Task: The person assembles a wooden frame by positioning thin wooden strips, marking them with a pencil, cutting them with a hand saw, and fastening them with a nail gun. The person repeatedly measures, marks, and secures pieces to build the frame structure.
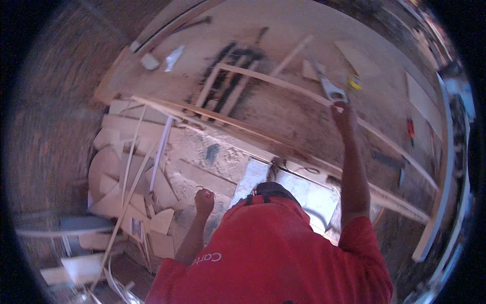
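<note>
Handsaw (332,91): at far rail of wooden frame (273,79), right grip (342,112) wrapped round its handle. Judged light, blade springy; best held there. Left grip (204,199), nearer wearer than frame: cannot tell whether spread.

Right hand (339,108) grips a handsaw (332,88) over the bench (283,23)

A long wooden frame (273,79) lies under the right hand, stretching to both sides. Just beyond that hand sits a yellow tape measure (355,82); farther right lies a red-handled tool (410,131). The left hand (204,200) hangs low, well apart, near heaped offcuts (109,175) on its left.
</note>
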`<state>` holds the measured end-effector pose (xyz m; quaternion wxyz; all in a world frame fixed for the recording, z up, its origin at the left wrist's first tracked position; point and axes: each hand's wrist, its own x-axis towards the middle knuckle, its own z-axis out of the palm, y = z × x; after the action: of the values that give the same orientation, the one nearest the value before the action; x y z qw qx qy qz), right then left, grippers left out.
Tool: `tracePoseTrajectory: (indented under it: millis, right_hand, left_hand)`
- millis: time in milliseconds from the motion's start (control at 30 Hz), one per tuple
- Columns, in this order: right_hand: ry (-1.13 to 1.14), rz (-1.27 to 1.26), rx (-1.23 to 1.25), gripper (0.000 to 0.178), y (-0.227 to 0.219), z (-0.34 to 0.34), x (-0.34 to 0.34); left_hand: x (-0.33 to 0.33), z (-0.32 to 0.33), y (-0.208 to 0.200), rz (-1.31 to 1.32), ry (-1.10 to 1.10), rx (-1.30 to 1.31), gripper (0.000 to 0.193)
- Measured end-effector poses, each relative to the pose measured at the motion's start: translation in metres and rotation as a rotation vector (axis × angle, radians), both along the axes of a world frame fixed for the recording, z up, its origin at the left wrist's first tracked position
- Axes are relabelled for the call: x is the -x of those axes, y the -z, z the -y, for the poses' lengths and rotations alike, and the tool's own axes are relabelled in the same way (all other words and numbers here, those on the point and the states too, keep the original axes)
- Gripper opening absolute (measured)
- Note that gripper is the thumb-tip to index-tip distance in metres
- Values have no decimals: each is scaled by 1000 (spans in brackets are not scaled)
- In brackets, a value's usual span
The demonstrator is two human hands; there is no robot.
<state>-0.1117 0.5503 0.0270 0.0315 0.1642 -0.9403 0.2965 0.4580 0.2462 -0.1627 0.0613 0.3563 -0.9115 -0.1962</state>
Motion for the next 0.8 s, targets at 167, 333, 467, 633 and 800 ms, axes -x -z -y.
tracePoseTrajectory:
  millis: [167,333,467,633,800]
  right_hand:
    - [-174,58,-563,46,92,-31,159]
    - [-34,358,-494,46,153,-3,167]
    - [-77,175,-365,45,176,-76,238]
    - [64,-213,-394,36,106,-105,199]
    - [423,258,662,35,27,-40,5]
  left_hand:
    - [48,16,-31,-188,-175,67,12]
    - [56,45,-114,-240,-399,115,11]
    - [121,109,-127,-458,-232,115,11]
    - [201,216,-174,-482,62,110,15]
    - [254,302,-176,-432,401,26,18]
